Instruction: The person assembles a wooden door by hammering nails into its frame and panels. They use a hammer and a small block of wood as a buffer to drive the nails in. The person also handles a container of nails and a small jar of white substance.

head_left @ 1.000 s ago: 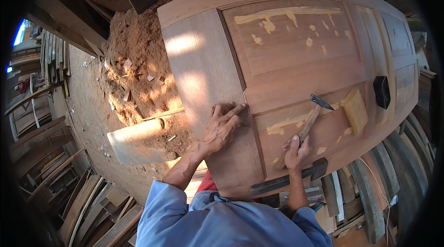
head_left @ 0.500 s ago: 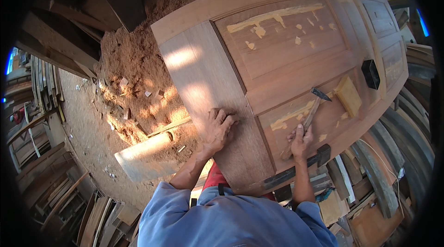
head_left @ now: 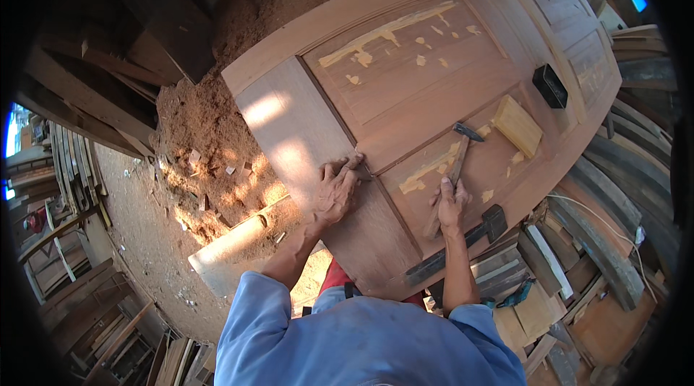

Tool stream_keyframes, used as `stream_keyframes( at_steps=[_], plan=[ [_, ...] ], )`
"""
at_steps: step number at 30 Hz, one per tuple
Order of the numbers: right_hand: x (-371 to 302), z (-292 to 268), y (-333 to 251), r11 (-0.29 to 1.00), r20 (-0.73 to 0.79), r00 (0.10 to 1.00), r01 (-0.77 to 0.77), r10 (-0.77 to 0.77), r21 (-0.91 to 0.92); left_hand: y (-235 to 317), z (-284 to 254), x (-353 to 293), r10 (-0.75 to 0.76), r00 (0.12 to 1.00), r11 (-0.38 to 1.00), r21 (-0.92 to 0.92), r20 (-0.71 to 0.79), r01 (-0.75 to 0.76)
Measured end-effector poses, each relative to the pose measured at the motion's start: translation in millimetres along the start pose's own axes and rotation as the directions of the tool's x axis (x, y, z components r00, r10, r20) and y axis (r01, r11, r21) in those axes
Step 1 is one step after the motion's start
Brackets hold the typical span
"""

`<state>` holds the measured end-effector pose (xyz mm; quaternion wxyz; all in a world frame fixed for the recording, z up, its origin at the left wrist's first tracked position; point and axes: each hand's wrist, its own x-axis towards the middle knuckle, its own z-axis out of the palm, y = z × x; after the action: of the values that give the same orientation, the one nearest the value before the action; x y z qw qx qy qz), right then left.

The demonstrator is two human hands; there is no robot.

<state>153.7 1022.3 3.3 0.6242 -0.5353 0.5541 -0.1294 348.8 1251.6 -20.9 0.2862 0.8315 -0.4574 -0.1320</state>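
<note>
Holding a hammer (head_left: 457, 160) is the right hand (head_left: 451, 204).

The panelled wooden door (head_left: 390, 115) lies face up, reddish-brown, with moulded frames and a plain board across its left end. Pale yellow patches (head_left: 412, 184) mark its panels. The hammer (head_left: 458, 158), dark-headed with a wooden handle, slants over the door's near-side panel, gripped; whether it touches the surface is hard to tell.
</note>
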Motion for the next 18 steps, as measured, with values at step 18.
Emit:
stream_keyframes(
  at_steps=[18],
  plan=[
    [-112,-96,9,0.989,-0.068,0.996,0.064,-0.055,0.131,146,60,-5,-0.169,0.964,0.619,-0.739,0.206,0.266]
  ],
)
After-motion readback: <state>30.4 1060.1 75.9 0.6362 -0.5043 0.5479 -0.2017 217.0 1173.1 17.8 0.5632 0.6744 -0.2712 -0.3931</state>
